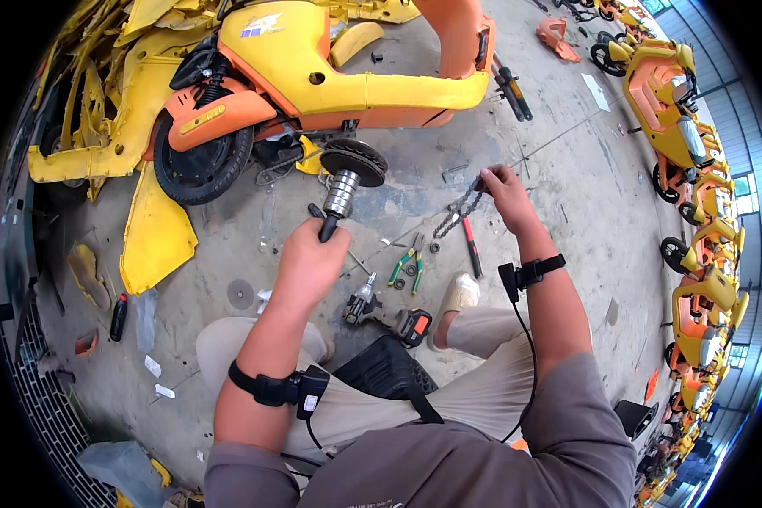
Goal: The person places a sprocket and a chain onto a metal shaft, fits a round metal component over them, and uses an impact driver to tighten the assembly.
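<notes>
My left hand (307,264) grips the black handle of a tool (339,196) whose ribbed silver barrel points up toward a black round part (355,161) under the yellow and orange scooter (313,76). My right hand (508,196) is raised to the right and pinches the top end of a dark drive chain (457,210), which hangs down and to the left, above the concrete floor. Both wrists wear black straps with small devices and cables.
On the floor between my knees lie green-handled pliers (404,266), a red-handled screwdriver (471,245), a cordless driver (389,317) and small washers. Yellow body panels (157,233) are piled at left. A row of yellow scooters (694,178) stands at right.
</notes>
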`<action>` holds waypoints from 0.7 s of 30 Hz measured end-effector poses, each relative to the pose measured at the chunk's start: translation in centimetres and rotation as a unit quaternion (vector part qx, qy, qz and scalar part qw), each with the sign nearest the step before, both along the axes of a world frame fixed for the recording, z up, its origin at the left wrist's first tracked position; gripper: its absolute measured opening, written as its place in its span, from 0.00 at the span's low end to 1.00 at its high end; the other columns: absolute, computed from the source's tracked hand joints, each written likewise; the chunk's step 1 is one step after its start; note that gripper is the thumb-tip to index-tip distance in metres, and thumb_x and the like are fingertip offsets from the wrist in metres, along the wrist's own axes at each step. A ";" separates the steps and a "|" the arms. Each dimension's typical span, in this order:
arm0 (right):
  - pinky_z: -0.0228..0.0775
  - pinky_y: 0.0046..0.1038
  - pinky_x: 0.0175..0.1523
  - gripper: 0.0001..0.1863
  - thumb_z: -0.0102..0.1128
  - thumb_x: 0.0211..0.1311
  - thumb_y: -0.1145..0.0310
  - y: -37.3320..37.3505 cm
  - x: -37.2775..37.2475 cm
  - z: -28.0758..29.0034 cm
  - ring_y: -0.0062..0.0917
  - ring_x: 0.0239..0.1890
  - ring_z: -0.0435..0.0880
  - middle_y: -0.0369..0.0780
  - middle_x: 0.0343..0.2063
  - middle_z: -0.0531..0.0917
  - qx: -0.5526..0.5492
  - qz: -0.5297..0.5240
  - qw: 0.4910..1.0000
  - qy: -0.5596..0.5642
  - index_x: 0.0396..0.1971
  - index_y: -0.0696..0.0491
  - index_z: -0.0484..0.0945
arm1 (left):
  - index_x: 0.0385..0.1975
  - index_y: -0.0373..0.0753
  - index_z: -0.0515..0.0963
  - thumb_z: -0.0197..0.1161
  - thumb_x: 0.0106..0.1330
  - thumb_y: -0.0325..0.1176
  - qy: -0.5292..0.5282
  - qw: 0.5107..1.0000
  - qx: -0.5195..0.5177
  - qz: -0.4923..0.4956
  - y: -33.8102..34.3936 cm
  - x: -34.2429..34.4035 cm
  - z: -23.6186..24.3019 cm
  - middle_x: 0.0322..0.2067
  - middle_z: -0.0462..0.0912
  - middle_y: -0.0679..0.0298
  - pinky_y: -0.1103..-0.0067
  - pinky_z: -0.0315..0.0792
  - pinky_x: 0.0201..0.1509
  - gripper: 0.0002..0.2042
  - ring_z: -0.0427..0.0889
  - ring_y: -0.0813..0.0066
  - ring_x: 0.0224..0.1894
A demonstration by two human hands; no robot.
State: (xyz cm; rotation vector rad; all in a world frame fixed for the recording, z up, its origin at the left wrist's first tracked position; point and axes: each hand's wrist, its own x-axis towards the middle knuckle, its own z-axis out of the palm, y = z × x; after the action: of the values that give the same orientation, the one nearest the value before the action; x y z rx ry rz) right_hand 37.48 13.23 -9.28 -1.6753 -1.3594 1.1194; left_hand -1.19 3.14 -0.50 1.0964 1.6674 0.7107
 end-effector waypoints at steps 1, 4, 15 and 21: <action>0.74 0.27 0.51 0.19 0.60 0.75 0.58 0.1 -1.1 2.1 0.24 0.41 0.83 0.42 0.37 0.86 0.002 0.011 1.000 -0.008 0.46 0.63 0.79 | 0.30 0.29 0.79 0.63 0.65 0.43 0.010 1.000 0.008 -0.013 0.0 0.3 -0.5 0.21 0.80 0.56 0.67 0.72 0.32 0.18 0.79 0.66 0.24; 0.76 0.25 0.42 0.20 0.61 0.76 0.58 -0.2 -4.4 7.8 0.21 0.34 0.83 0.40 0.36 0.85 0.016 0.042 0.999 -0.002 0.47 0.64 0.78 | 0.35 0.28 0.80 0.63 0.65 0.42 -0.005 0.999 0.001 -0.051 -0.4 1.4 -0.9 0.23 0.80 0.60 0.70 0.70 0.31 0.18 0.78 0.71 0.26; 0.74 0.24 0.42 0.16 0.63 0.74 0.64 -2.1 -11.7 16.5 0.18 0.38 0.81 0.38 0.42 0.86 0.053 0.074 0.995 -0.049 0.52 0.59 0.78 | 0.29 0.28 0.78 0.63 0.62 0.44 -0.018 0.996 0.050 -0.070 -2.4 2.3 -0.2 0.24 0.82 0.47 0.63 0.75 0.38 0.19 0.83 0.50 0.30; 0.68 0.30 0.67 0.30 0.58 0.68 0.76 -1.6 -13.1 18.1 0.29 0.68 0.75 0.48 0.65 0.76 0.073 0.205 0.972 -0.089 0.69 0.60 0.66 | 0.33 0.28 0.80 0.63 0.62 0.44 0.089 0.988 0.079 -0.099 -2.8 1.7 0.3 0.29 0.84 0.42 0.57 0.77 0.43 0.19 0.84 0.39 0.36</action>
State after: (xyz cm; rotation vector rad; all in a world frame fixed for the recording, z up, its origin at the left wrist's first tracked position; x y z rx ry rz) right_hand 24.39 11.61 8.84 -1.4525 -1.9177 1.0754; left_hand 0.55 0.38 -0.24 1.4524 1.6424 0.6390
